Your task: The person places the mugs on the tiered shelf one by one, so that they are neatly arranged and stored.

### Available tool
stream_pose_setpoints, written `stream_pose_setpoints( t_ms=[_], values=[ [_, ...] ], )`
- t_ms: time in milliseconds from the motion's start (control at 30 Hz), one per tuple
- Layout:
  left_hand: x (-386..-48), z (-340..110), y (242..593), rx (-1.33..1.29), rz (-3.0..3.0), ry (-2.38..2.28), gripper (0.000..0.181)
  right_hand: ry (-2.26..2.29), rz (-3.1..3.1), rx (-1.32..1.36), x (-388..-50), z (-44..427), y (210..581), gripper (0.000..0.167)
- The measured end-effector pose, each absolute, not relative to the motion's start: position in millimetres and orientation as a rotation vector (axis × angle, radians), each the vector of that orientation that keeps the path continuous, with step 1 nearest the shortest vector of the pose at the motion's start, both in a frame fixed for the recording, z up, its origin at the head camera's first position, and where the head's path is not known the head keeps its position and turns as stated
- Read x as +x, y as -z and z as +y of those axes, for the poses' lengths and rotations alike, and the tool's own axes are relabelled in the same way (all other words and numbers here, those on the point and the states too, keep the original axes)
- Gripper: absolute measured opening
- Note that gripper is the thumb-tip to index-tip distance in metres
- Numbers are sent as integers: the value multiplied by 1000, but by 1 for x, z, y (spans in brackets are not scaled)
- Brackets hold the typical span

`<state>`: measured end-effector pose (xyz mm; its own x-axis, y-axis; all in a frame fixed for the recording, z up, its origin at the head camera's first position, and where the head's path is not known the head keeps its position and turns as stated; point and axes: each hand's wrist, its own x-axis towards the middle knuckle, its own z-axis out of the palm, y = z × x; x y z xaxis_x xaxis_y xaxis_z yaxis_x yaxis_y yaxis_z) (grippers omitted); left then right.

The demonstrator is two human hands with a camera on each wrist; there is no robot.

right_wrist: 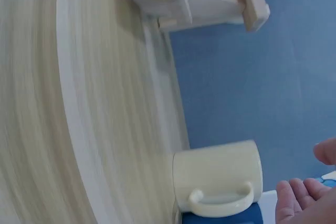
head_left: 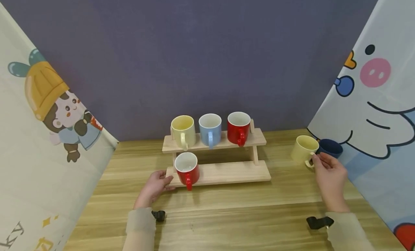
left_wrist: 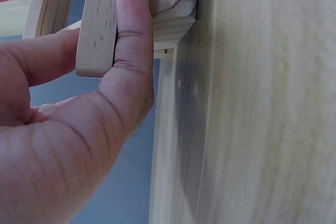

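My left hand [head_left: 156, 186] pinches the left end of the lower board of a two-tier wooden rack [head_left: 233, 173]. In the left wrist view the fingers and thumb lie on opposite faces of that board [left_wrist: 100, 30]. A red mug [head_left: 188, 170] stands on the lower tier, close to this hand. At the right, my right hand [head_left: 331, 179] is beside the handle of a pale yellow mug [head_left: 303, 150]. The right wrist view shows a gap between the fingers and this upright mug [right_wrist: 218, 174], with thumb and fingers apart. Behind the hand is a dark blue mug [head_left: 330, 147].
On the upper tier stand a yellow mug [head_left: 183, 131], a light blue mug [head_left: 210, 129] and a red mug [head_left: 238, 128], handles toward me. A dark wall [head_left: 207, 56] rises behind the wooden table [head_left: 227, 215]. Printed cloths hang at both sides.
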<state>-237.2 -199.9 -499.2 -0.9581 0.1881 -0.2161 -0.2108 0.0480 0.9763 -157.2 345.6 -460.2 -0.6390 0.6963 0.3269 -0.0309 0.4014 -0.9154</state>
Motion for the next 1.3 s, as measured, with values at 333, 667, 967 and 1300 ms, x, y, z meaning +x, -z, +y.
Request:
stream_pose_setpoints(
  t_ms=[333, 667, 967, 1300],
  values=[
    [-237, -201, 500, -36, 2044, -1985, 43, -1189, -2200, -695, -163, 374, 468, 54],
    [-236, -200, 499, -4, 2048, -1974, 45, -1088, -2386, -698, -167, 388, 474, 59],
    [-238, -201, 502, -34, 2048, -1987, 42, -1062, -2419, -660, -172, 392, 476, 54],
    [-238, -200, 501, -36, 2053, -1985, 39, -1100, -2509, -649, -175, 389, 481, 60]
  ],
)
